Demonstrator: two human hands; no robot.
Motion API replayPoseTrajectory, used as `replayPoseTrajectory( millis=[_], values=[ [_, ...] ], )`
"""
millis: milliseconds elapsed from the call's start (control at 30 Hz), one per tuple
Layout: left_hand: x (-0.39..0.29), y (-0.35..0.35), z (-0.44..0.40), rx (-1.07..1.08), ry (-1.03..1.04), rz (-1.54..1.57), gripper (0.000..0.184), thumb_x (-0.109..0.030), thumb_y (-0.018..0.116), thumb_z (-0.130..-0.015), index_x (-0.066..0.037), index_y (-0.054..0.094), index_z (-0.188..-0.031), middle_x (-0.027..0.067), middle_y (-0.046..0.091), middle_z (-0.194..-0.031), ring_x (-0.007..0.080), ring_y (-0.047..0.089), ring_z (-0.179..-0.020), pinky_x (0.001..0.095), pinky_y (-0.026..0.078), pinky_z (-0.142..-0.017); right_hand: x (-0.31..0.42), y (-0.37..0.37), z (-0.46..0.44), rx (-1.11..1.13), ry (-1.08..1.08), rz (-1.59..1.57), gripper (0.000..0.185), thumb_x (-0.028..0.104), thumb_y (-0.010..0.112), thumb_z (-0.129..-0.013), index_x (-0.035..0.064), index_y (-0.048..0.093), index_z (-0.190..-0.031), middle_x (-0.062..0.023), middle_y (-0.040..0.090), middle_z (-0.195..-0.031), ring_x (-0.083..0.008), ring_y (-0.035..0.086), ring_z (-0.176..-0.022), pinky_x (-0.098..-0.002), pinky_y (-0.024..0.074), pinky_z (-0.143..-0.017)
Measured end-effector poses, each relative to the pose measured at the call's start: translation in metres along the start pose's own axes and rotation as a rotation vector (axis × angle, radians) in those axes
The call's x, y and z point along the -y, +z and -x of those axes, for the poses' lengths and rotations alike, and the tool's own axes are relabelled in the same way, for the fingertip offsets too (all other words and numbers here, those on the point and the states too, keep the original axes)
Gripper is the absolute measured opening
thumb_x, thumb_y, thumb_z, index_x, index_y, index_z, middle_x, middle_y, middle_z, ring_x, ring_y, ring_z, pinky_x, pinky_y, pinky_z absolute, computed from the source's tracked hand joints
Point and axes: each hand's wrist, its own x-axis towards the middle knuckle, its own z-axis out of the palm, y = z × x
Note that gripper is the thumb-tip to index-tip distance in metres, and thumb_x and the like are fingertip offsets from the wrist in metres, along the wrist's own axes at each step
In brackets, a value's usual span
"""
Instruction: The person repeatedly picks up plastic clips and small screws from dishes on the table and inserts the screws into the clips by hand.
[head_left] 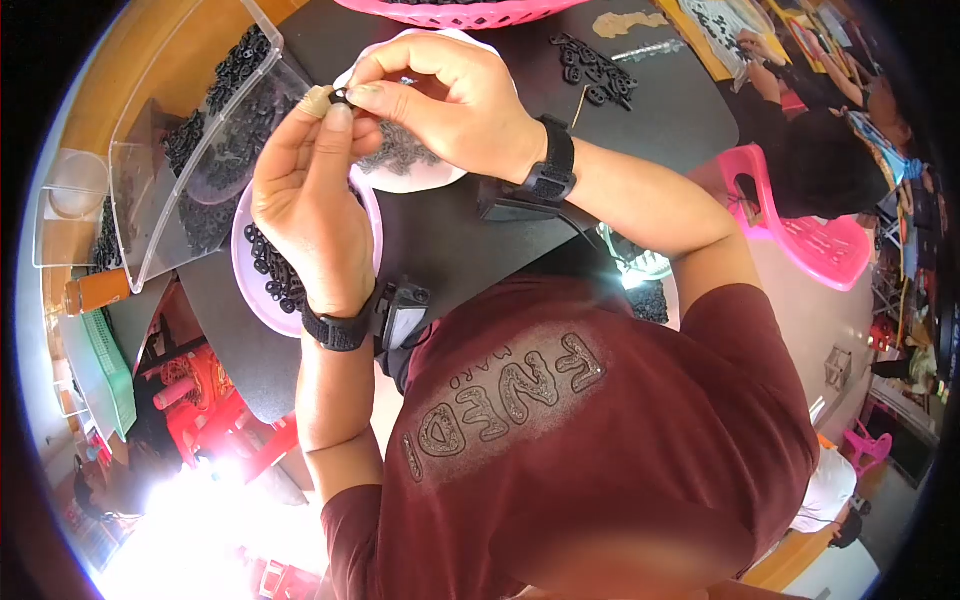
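Between the fingertips of both hands is a small black part (341,97), its shape mostly covered by the fingers. My left hand (315,205) pinches it from the left; a tan wrap covers one fingertip. From the other side, my right hand (465,105) grips it with thumb and forefinger. Below the right hand, a white dish (410,183) holds many tiny grey pieces. A lilac bowl (242,262) of black ring-like parts sits under my left hand and wrist. Both wrists wear black straps.
Loose black parts (593,75) lie on the dark table (660,120). A pink basket (460,16) stands at the far edge, and a clear plastic bin (150,215) of black parts at left. Pink chair (825,245) and a co-worker (830,160) are at right.
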Motion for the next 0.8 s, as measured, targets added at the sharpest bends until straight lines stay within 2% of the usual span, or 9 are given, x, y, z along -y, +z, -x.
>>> replayPoseTrajectory(
  millis=[67, 100, 400, 533, 600, 767, 800],
  values=[
    [-0.003, 0.002, 0.000, -0.030, -0.013, -0.011, 0.020, 0.003, 0.060, -0.093, 0.007, 0.062, -0.112, 0.0126, 0.070, -0.094, 0.0136, 0.067, -0.079, 0.0240, 0.056, -0.073, 0.003, 0.000, 0.000, 0.005, -0.009, 0.006, 0.011, 0.008, 0.070, -0.087, 0.0004, 0.071, -0.095, -0.0086, 0.071, -0.086, -0.0115, 0.069, -0.077, -0.0245, 0.0560, -0.069],
    [-0.002, 0.000, 0.000, -0.016, -0.010, 0.003, 0.019, 0.002, 0.060, -0.093, 0.007, 0.062, -0.112, 0.0128, 0.070, -0.095, 0.0140, 0.068, -0.079, 0.0243, 0.056, -0.074, 0.009, -0.006, 0.000, 0.125, 0.036, 0.054, 0.015, 0.001, 0.066, -0.091, -0.0017, 0.066, -0.105, -0.0078, 0.068, -0.102, -0.0116, 0.066, -0.091, -0.0253, 0.0559, -0.078],
    [-0.003, 0.004, 0.001, -0.019, 0.017, 0.009, 0.019, 0.002, 0.061, -0.093, 0.007, 0.063, -0.112, 0.0129, 0.070, -0.096, 0.0146, 0.068, -0.080, 0.0253, 0.057, -0.074, 0.010, -0.009, 0.002, 0.151, 0.058, -0.040, 0.016, -0.002, 0.064, -0.091, -0.0038, 0.065, -0.106, -0.0089, 0.067, -0.104, -0.0135, 0.065, -0.094, -0.0268, 0.0561, -0.082],
    [-0.001, 0.002, 0.001, -0.020, 0.023, 0.024, 0.020, 0.003, 0.061, -0.093, 0.007, 0.063, -0.112, 0.0128, 0.070, -0.096, 0.0144, 0.068, -0.079, 0.0253, 0.057, -0.074, 0.009, -0.009, 0.001, 0.162, 0.043, 0.021, 0.016, -0.002, 0.064, -0.091, -0.0037, 0.066, -0.106, -0.0094, 0.067, -0.106, -0.0138, 0.065, -0.096, -0.0270, 0.0553, -0.084],
    [0.000, 0.001, 0.002, 0.004, 0.010, 0.026, 0.020, 0.003, 0.061, -0.093, 0.006, 0.062, -0.112, 0.0130, 0.070, -0.096, 0.0142, 0.068, -0.079, 0.0251, 0.057, -0.074, 0.000, -0.004, 0.000, 0.032, -0.052, -0.042, 0.012, 0.005, 0.072, -0.086, -0.0001, 0.072, -0.096, -0.0076, 0.071, -0.088, -0.0106, 0.069, -0.079, -0.0230, 0.0570, -0.069],
    [0.000, 0.003, 0.004, -0.004, 0.008, 0.020, 0.021, 0.000, 0.064, -0.092, 0.004, 0.064, -0.112, 0.0100, 0.071, -0.090, 0.0125, 0.067, -0.076, 0.0242, 0.055, -0.073, 0.011, -0.007, 0.000, 0.054, 0.061, -0.056, 0.013, 0.005, 0.070, -0.087, -0.0009, 0.070, -0.098, -0.0071, 0.070, -0.087, -0.0094, 0.067, -0.078, -0.0218, 0.0558, -0.068],
    [-0.003, 0.003, 0.006, -0.017, 0.002, -0.046, 0.021, 0.000, 0.065, -0.091, 0.004, 0.065, -0.112, 0.0086, 0.070, -0.090, 0.0113, 0.067, -0.076, 0.0239, 0.054, -0.073, 0.015, -0.012, 0.002, 0.151, 0.164, -0.032, 0.013, -0.003, 0.065, -0.089, -0.0044, 0.066, -0.102, -0.0075, 0.065, -0.102, -0.0118, 0.061, -0.093, -0.0264, 0.0511, -0.081]
  ],
)
